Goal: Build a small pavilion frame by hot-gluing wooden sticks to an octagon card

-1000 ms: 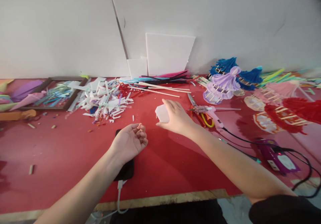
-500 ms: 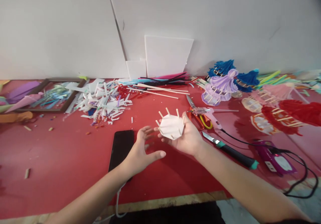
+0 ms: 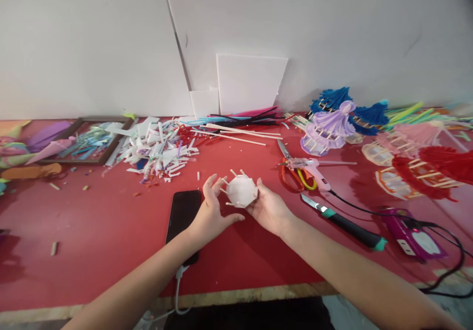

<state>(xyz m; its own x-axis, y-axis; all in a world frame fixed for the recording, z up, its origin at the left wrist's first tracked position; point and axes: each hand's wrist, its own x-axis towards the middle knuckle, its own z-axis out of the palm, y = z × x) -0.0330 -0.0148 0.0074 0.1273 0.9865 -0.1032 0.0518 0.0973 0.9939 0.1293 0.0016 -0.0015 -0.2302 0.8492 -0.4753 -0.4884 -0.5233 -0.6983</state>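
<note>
A small white many-sided plate with short wooden sticks [image 3: 242,191] around its edge is held over the red table. My right hand [image 3: 271,207] grips its right side, thumb along the edge and fingers underneath. My left hand [image 3: 210,209] is at its left, thumb and fingers spread, fingertips close by the sticks; whether they touch is unclear. Beneath and beside my left hand lies a black phone [image 3: 184,214] with a white cable [image 3: 178,290].
To the right lie a utility knife [image 3: 343,224], a pink glue gun [image 3: 314,170], scissors [image 3: 291,172] and a purple power box [image 3: 414,236]. Several fuzzy-roofed models [image 3: 328,128] stand behind. White scraps [image 3: 158,145] and a brown frame [image 3: 77,162] are at left.
My right hand has moved left with the stick-edged plate, which has turned and tilted. My left hand's fingers are now nearer the sticks. The view has shifted slightly.
</note>
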